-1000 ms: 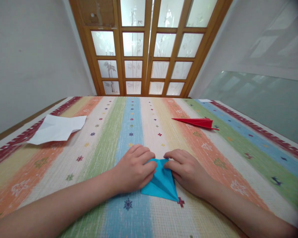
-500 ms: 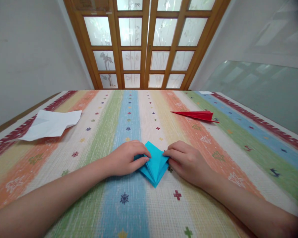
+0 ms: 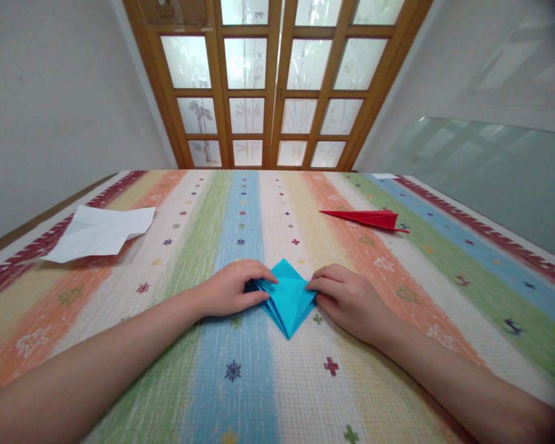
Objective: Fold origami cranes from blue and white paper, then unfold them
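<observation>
No writing, label, brand or number can be read anywhere. The cloth (image 3: 398, 290) bears only woven stripes and small cross and star marks, the door (image 3: 277, 86) panes show only faint plant patterns, and the white sheet (image 3: 99, 233), the blue paper (image 3: 287, 299) and the red paper (image 3: 367, 217) are blank.

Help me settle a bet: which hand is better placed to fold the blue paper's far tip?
Probably left: the left hand has fingertips lying nearer the blue paper tip; the right hand pinches its side corner.
</observation>
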Available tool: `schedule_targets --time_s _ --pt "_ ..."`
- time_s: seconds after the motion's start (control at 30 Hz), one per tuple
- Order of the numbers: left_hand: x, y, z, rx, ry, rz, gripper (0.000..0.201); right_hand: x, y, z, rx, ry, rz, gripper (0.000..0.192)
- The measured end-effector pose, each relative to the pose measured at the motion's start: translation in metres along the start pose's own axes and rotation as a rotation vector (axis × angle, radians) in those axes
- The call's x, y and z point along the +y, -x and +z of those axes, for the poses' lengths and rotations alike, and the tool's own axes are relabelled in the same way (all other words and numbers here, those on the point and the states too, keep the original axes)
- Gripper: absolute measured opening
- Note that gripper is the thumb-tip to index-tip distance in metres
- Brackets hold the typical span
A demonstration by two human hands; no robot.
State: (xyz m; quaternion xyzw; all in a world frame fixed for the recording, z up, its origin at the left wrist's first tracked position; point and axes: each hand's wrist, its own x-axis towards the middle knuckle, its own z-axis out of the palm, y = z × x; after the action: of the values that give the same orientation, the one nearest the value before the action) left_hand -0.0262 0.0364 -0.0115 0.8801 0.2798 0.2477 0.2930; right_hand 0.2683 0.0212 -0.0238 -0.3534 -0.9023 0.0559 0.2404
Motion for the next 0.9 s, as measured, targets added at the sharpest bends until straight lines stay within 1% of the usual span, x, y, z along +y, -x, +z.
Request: schedule_targets --time_s 0.1,0.2,0.33,0.43,0.6,0.77,0.9 --pt "0.002 0.000 -0.001 -0.001 -0.005 0.012 0.031 0.002 0.000 0.001 0.004 -0.013 0.001 0.024" --pt "0.007 0.000 0.003 0.012 -0.068 0.026 0.032 0.000 0.000 0.001 0.005 -0.035 -0.003 0.026" --pt "0.012 0.001 0.012 0.021 -0.216 -0.012 0.018 -0.004 -0.003 -0.002 0.001 -0.082 -0.026 0.026" --pt "0.012 0.001 0.014 0.051 -0.272 -0.049 0.011 -0.006 -0.005 -0.006 -0.020 -0.139 -0.050 0.027" --pt "0.011 0.000 0.013 0.152 -0.239 -0.103 0.010 -0.007 -0.005 -0.007 -0.041 -0.236 -0.020 0.030" --pt "0.014 -0.001 0.017 0.178 -0.230 -0.114 0.011 -0.009 -0.005 -0.003 -0.033 -0.238 0.078 0.034" --pt "0.018 -0.002 0.020 0.200 -0.237 -0.126 0.008 -0.012 -0.006 0.000 -0.024 -0.231 0.089 0.032"
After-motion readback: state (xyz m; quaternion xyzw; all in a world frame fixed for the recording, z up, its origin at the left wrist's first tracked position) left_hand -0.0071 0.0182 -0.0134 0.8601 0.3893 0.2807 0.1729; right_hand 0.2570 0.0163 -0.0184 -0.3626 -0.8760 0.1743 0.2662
